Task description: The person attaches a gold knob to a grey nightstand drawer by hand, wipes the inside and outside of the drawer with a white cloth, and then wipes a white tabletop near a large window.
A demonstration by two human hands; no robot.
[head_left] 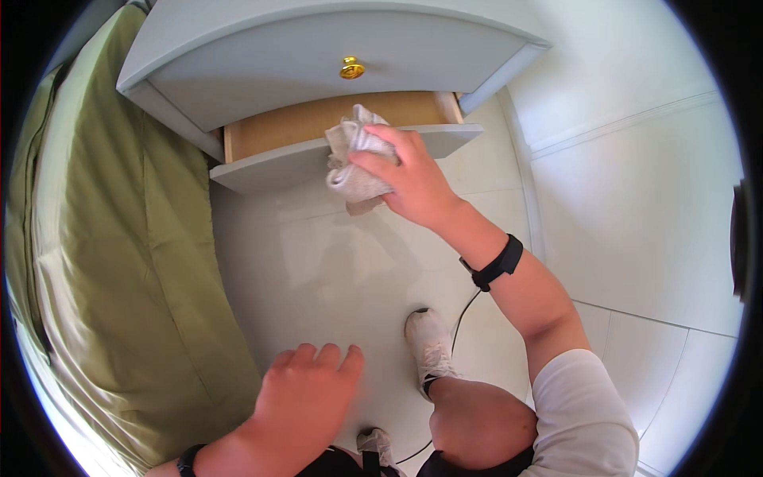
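Note:
In my right hand (pixel 421 179) is a crumpled light grey-beige cloth (pixel 362 163), bunched between thumb and fingers. It is held up in front of the open lower drawer (pixel 274 163), covering part of the drawer's front. The drawer's light wood inside shows behind the cloth. My left hand (pixel 310 393) hangs low, a little blurred, over the floor near my legs. Its fingers are slightly bent and apart, and nothing shows in them.
A grey cabinet (pixel 270 63) stands ahead, its upper drawer closed under a gold knob (pixel 351 68). Green fabric (pixel 135 262) drapes along the left side. White wall panels (pixel 628 207) rise at the right. A black cable (pixel 461 318) runs over the floor beside my shoe (pixel 429 346).

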